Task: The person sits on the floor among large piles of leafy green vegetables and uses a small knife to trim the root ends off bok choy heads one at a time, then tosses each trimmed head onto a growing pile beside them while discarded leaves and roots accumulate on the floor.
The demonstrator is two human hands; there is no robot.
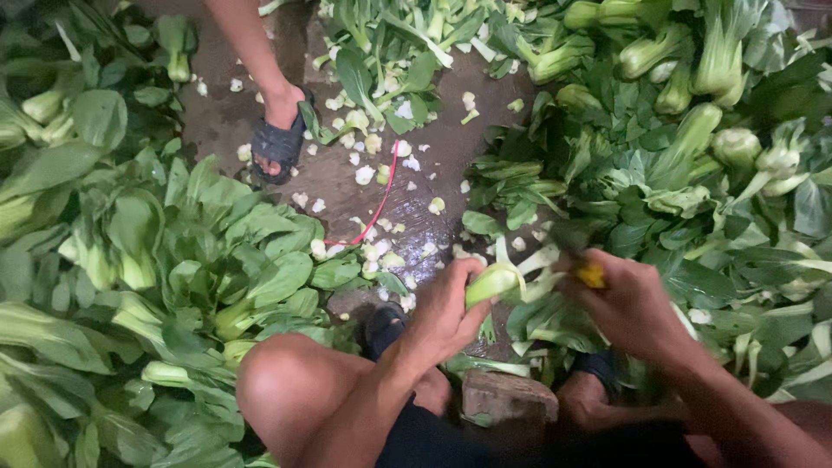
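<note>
My left hand [447,314] grips a head of bok choy [496,281] by its pale green stem, held over the wet floor between my knees. My right hand [631,305] is closed on a small knife with a yellow handle [592,276], right against the stem end of that bok choy. The blade is blurred and mostly hidden. My bare left knee [290,381] is at the bottom centre. Cut white stem pieces [368,173] lie scattered on the floor in front.
Piles of bok choy fill the left side [147,260] and the right side [693,147]. Another person's foot in a black sandal [279,143] stands at the top. A red string [379,208] lies on the wet floor. A brick [507,397] sits under me.
</note>
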